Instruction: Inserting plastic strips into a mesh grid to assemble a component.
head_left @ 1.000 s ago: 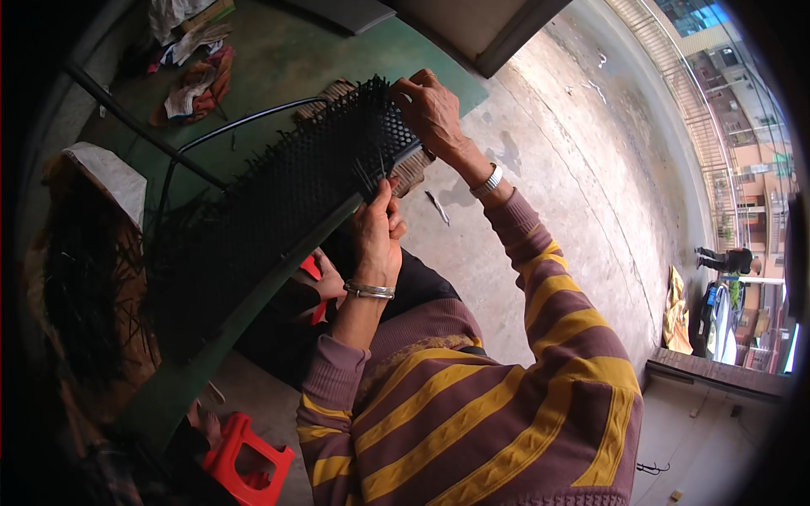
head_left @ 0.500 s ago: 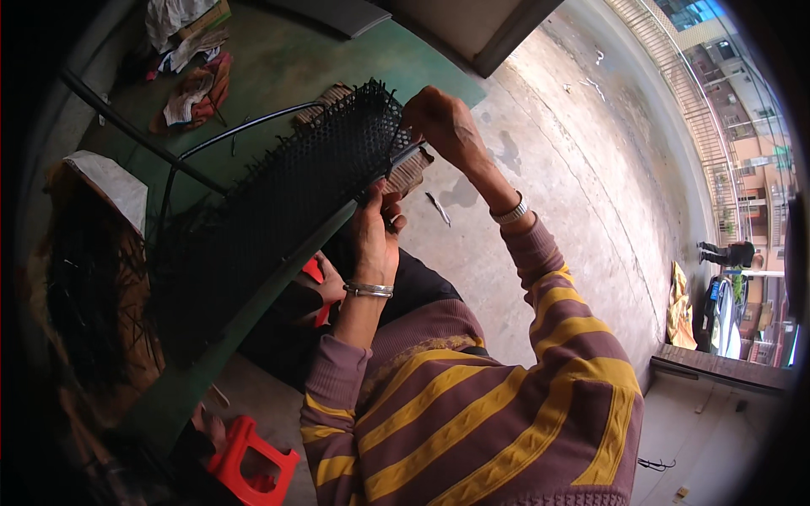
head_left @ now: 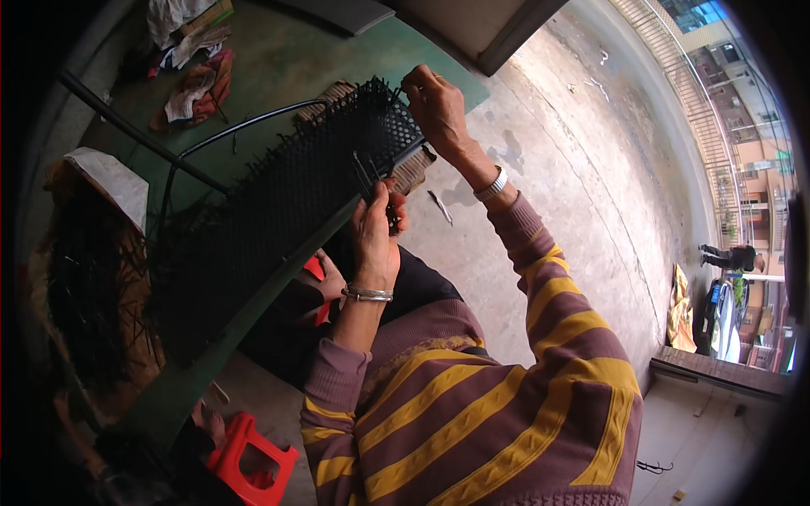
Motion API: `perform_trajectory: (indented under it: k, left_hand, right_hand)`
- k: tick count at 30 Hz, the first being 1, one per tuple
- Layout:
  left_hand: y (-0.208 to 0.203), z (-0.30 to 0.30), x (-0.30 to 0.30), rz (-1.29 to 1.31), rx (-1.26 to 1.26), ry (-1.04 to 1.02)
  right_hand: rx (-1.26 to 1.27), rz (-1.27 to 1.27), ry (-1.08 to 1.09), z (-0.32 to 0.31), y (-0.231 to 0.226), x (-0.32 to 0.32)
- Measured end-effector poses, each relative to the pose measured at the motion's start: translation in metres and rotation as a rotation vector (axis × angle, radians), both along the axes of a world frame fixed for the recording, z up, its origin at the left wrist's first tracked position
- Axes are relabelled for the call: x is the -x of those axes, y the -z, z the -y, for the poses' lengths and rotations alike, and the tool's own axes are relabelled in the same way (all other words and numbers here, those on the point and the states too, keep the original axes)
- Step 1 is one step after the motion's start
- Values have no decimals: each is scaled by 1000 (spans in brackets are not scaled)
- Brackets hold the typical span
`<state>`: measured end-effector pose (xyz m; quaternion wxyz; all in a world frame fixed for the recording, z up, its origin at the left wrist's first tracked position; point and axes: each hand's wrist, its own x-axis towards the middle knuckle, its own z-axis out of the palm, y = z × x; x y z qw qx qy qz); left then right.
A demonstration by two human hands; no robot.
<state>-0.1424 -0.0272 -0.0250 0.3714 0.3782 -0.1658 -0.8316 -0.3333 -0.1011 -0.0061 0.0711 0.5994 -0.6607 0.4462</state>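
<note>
A black woven mesh panel [head_left: 278, 198] with loose strip ends along its upper edge slants across the left half. Below its near edge is my left hand [head_left: 377, 232], thumb and fingers closed around thin dark strips [head_left: 364, 169] whose ends stand up over the mesh. My right hand [head_left: 437, 108] is raised just beyond the panel's right end, with its fingers curled in a pinch. What lies in that pinch, if anything, is too small to make out. Corrugated cardboard [head_left: 413, 171] shows under the panel's right end.
Curved dark tubing [head_left: 245, 126] rises behind the panel. A red plastic stool [head_left: 251, 460] stands at lower left, near bare skin. Cloths and gloves [head_left: 198, 93] lie at upper left. A small pale object [head_left: 440, 208] is on the floor. A person [head_left: 732, 256] stands far right.
My right hand has moved up, away from my left hand and the mesh edge. My left hand has stayed nearly in place; thin dark ends now stand out above its fingers.
</note>
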Motion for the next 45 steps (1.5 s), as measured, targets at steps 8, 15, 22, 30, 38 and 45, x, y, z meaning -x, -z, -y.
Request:
perform_trajectory:
  k: [8,15,22,30,38,45]
  left_hand:
    - [-5,2,-1,-57,27,4]
    - [-9,0,-5,-47,33,12]
    - [-12,-2,-6,-15,45,44]
    - [-10,1,-8,13,30,42]
    - [-7,-1,-2,12,31,56]
    - [-4,0,-8,-15,0,60]
  right_hand:
    - [-115,-155,-36,10,-13,-5]
    - [-227,-224,95,0,-19,-6]
    - [-304,-108,91,2,-20,0]
    - [-422,474,-126,-34,-36,-17]
    - [-176,227,-11,-15,-28,-12]
    - [-124,-45,35,11,-7,3]
